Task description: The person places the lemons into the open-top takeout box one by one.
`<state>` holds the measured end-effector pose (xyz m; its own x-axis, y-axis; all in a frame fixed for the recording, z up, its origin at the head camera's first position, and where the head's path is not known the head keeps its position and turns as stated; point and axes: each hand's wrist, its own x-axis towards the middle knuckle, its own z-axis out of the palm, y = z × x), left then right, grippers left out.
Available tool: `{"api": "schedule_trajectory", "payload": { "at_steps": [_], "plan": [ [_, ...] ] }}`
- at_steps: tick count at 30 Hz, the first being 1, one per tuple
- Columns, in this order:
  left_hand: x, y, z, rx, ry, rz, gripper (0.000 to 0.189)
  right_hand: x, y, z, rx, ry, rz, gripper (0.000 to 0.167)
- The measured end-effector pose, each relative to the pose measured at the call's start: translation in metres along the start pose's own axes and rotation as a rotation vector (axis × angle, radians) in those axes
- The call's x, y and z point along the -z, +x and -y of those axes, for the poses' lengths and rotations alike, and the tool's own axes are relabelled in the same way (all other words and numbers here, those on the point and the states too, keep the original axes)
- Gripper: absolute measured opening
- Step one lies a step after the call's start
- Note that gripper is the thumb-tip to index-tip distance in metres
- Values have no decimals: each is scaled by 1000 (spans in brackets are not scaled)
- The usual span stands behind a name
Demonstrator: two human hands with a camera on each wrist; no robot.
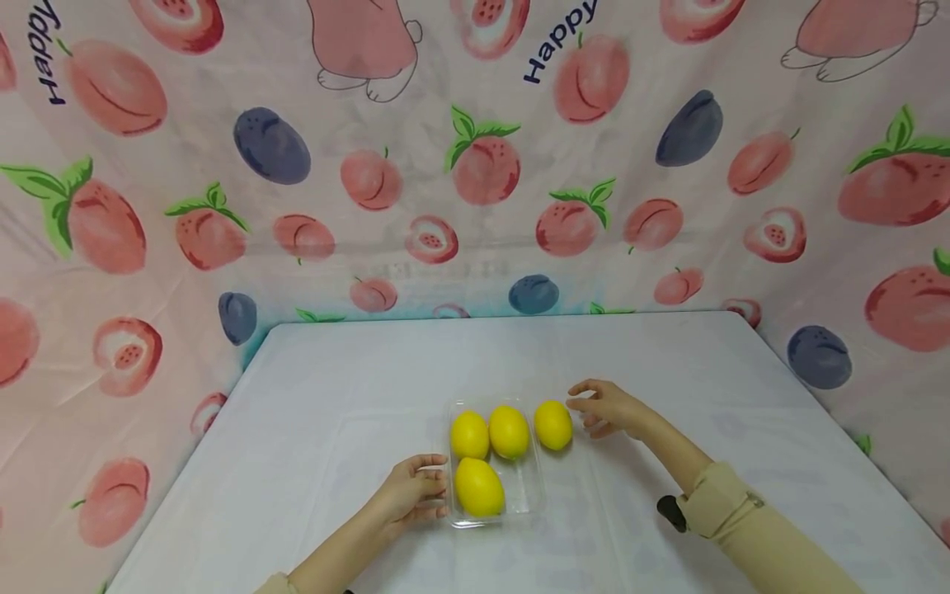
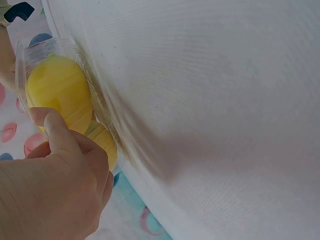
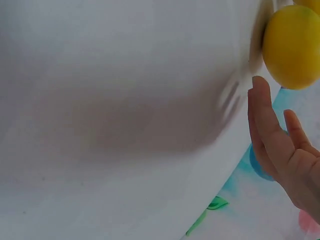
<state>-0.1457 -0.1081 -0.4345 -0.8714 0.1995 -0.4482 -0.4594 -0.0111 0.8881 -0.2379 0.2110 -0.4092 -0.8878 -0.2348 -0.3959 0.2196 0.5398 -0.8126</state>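
A clear plastic box [image 1: 523, 499] stands on the table with three yellow lemons in it: a back left lemon [image 1: 469, 435], a back right lemon [image 1: 509, 431] and a front left lemon [image 1: 479, 487]. The fingertips of my left hand [image 1: 411, 492] rest against the box's left wall; in the left wrist view, lemons [image 2: 60, 92] show through the plastic. Outside the box, by its right back corner, lies a fourth lemon [image 1: 553, 426]. Just right of that lemon, my right hand [image 1: 610, 410] reaches with spread, slightly bent fingers. In the right wrist view, a small gap separates its fingertips from the lemon [image 3: 292, 47].
A white cloth [image 1: 356, 371] covers the table. Fruit-printed fabric [image 1: 416, 198] hangs behind the table and along both sides. A dark object [image 1: 671, 513] shows at the right sleeve cuff [image 1: 720, 503].
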Motion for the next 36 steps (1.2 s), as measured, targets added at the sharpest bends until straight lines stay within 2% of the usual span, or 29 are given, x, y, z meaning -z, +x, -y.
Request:
{"api": "schedule_trajectory", "payload": {
  "at_steps": [5,12,18,36],
  "plan": [
    [0,-1,0,4,0,-5,37,-6,0,-2,-13,-3,43,52],
    [1,0,-1,5,-1,-8,37,-16,2,3,-56,-19,30,58],
    [1,1,0,-7,-3,3,38,-21,3,4,-51,-29,42,55],
    [0,-2,0,0,-1,-11,37,-28,2,7,-43,39,19,52]
  ]
}}
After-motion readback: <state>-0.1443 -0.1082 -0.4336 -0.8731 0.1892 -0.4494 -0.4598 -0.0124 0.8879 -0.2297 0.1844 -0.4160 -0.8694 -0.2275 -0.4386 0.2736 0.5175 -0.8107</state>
